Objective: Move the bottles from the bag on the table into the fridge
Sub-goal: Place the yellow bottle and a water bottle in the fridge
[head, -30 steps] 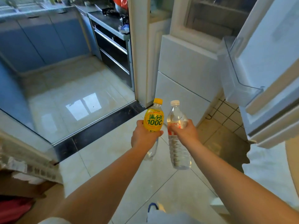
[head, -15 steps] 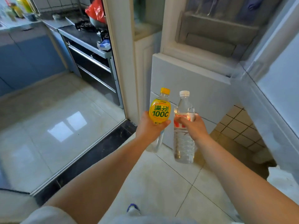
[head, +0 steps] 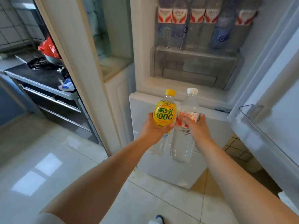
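Note:
My left hand (head: 153, 130) grips a bottle with a yellow label and yellow cap (head: 164, 114), held upright. Right beside it my right hand (head: 196, 129) grips a clear water bottle with a red-and-white label and white cap (head: 184, 143). Both bottles are held out in front of the open white fridge (head: 186, 88), below its upper compartment. On the shelf inside stand several water bottles (head: 194, 28) in a row. The bag and the table are out of view.
The open fridge door (head: 275, 110) with a clear door bin (head: 255, 126) stands at the right. A grey drawer (head: 194, 68) sits under the shelf. A white doorframe (head: 72, 62) and a kitchen stove (head: 45, 73) lie to the left.
The view has risen and closed in on the fridge, so the shelf of bottles now shows. Both hands have carried their bottles forward and up, still side by side.

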